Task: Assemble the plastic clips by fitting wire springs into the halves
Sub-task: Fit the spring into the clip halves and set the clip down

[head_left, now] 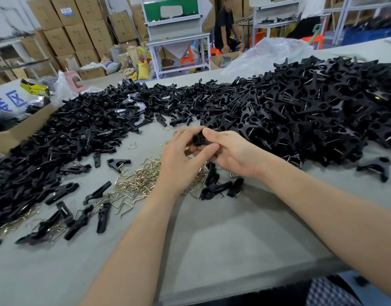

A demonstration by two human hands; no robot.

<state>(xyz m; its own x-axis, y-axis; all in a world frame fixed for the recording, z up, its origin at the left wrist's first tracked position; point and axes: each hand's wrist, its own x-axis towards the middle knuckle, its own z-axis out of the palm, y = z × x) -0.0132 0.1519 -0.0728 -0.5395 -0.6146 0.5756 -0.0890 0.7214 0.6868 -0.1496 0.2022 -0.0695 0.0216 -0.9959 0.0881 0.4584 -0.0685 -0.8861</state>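
Fingers (186, 132) of the left hand (181, 160) and the right hand (232, 153) close together on a small black plastic clip piece (200, 139), held in the air just above and behind the loose heap of brass-coloured bent wire springs (137, 182) on the grey bench (234, 228). Both hands grip it; whether a spring sits inside is hidden by the fingers. Left of the spring heap lies a broad drift of separate black clip halves (68, 133). Right of and beyond the heap rises a mound of black clips with wire showing (300, 111), seemingly finished. A few stray halves lie right beside the spring heap. The step in hand looks to be pressing spring and halves together. The next move probably calls for firm thumb pressure until the wire snaps home. After that would come a toss onto the mound right of the springs, and a fresh spring and halves to pick up.
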